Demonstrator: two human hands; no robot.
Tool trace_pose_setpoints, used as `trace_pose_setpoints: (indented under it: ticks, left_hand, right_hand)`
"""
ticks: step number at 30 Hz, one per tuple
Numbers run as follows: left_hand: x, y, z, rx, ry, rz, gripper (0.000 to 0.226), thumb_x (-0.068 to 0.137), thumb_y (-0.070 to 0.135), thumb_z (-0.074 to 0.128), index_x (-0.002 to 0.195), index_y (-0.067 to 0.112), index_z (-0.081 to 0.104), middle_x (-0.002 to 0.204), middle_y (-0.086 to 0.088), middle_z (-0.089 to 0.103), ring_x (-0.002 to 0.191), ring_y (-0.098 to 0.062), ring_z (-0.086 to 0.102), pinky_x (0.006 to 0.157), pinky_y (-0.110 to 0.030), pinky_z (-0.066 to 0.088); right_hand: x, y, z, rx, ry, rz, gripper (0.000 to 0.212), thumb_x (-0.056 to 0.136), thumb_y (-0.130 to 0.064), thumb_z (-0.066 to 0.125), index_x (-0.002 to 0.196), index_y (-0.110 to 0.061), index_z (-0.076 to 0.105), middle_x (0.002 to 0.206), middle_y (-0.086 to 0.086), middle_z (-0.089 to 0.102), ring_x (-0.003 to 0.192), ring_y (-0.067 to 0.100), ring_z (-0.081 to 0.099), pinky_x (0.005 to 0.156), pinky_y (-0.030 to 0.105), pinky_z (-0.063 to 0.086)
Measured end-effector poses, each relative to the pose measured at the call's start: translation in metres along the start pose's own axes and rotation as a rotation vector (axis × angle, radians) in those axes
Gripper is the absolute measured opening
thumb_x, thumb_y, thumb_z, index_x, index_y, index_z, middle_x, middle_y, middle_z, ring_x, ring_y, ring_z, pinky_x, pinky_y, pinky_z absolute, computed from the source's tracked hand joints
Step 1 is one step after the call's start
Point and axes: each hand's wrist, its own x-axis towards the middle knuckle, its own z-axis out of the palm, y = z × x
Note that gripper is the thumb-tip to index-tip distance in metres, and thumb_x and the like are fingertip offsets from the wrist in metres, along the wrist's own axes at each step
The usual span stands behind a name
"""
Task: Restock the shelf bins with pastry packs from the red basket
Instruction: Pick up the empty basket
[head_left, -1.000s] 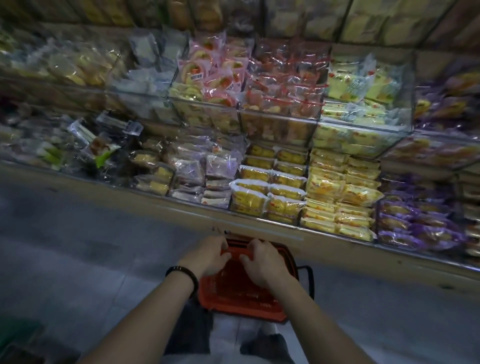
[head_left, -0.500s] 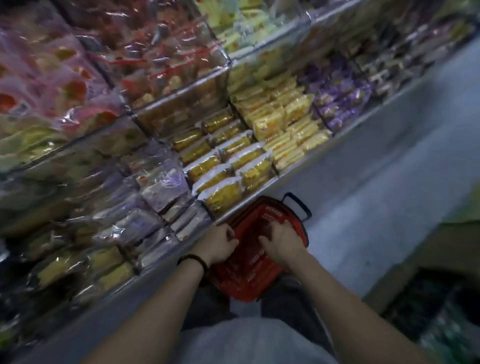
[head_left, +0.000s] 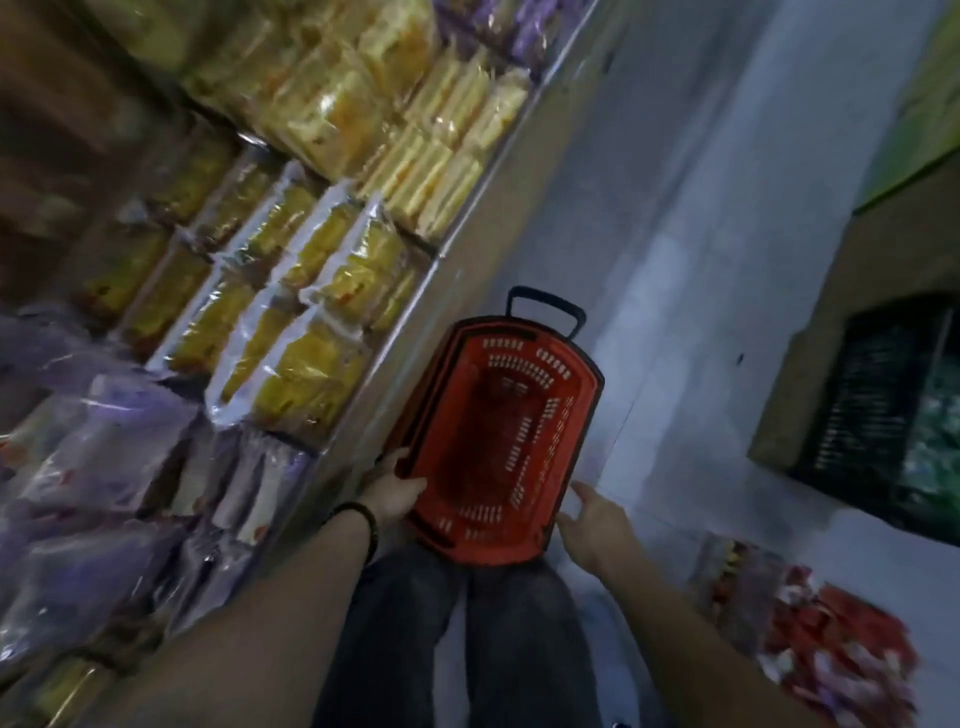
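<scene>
On our left the shelf bins (head_left: 453, 248) sit full: purple packs (head_left: 104, 467) nearest us, yellow pastry packs (head_left: 311, 364) beyond, stood on edge in rows, probably so more fit. Our left hand (head_left: 392, 491) grips the near left corner of the red basket (head_left: 582, 395), thumb over the rim. The other fingers are hidden beneath, so we cannot tell how they lie. The basket hangs low before our legs, just beside the shelf front. We see no packs inside, so it likely needs refilling. Our right hand (head_left: 597, 519) hovers at the near right corner, fingers loosely spread, holding nothing. Whether it touches the rim we cannot tell. Farther right, red packs (head_left: 831, 639) lie on the floor (head_left: 675, 260).
</scene>
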Motion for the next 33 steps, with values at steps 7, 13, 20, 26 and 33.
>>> trace_pose_setpoints:
  ticks: [7, 13, 20, 26, 33]
  left_hand:
    - [0.115, -0.037, 0.027, 0.161, 0.182, 0.05, 0.065, 0.109, 0.018, 0.05, 0.167, 0.027, 0.022, 0.158, -0.006, 0.045, 0.145, -0.028, 0.045, 0.117, -0.037, 0.036]
    - [0.184, -0.077, 0.036, 0.179, 0.252, 0.176, 0.062, 0.109, 0.04, 0.032, 0.163, 0.053, 0.004, 0.172, 0.005, 0.023, 0.155, -0.024, 0.029, 0.127, -0.05, 0.027]
    - [0.217, -0.075, 0.046, 0.321, 0.343, 0.323, 0.067, 0.111, 0.029, 0.036, 0.163, 0.051, -0.001, 0.175, 0.007, 0.011, 0.16, -0.02, 0.018, 0.13, -0.048, 0.02]
    - [0.249, -0.004, 0.05, 0.607, 0.204, 0.559, 0.064, 0.113, 0.02, 0.036, 0.168, 0.033, 0.007, 0.175, -0.001, 0.018, 0.159, -0.025, 0.023, 0.128, -0.045, 0.025]
    - [0.262, 0.041, 0.084, 0.639, 0.061, 0.664, 0.069, 0.114, 0.017, 0.031, 0.167, 0.035, -0.008, 0.175, -0.005, 0.016, 0.159, -0.027, 0.022, 0.129, -0.038, 0.021]
  right_hand:
    - [0.105, 0.063, 0.094, 0.269, 0.124, 0.146, 0.071, 0.101, -0.051, 0.054, 0.164, -0.038, 0.025, 0.098, 0.008, 0.074, 0.09, 0.024, 0.071, 0.089, 0.04, 0.059]
    - [0.173, 0.087, 0.178, 0.308, 0.359, 0.114, 0.088, 0.103, -0.03, 0.056, 0.167, -0.035, -0.004, 0.105, 0.02, 0.068, 0.094, 0.04, 0.066, 0.088, 0.048, 0.055]
    - [0.174, 0.089, 0.218, 0.33, 0.531, 0.229, 0.082, 0.108, -0.019, 0.044, 0.164, -0.045, -0.009, 0.104, 0.007, 0.052, 0.082, 0.021, 0.049, 0.077, 0.036, 0.04]
    - [0.181, 0.095, 0.217, 0.486, 0.62, 0.258, 0.079, 0.109, -0.028, 0.042, 0.163, -0.047, -0.013, 0.11, 0.008, 0.059, 0.088, 0.022, 0.055, 0.086, 0.043, 0.048]
    - [0.226, 0.123, 0.141, 0.5, 0.698, 0.214, 0.065, 0.112, -0.035, 0.033, 0.164, -0.049, -0.004, 0.083, 0.001, 0.058, 0.068, 0.017, 0.05, 0.083, 0.041, 0.052]
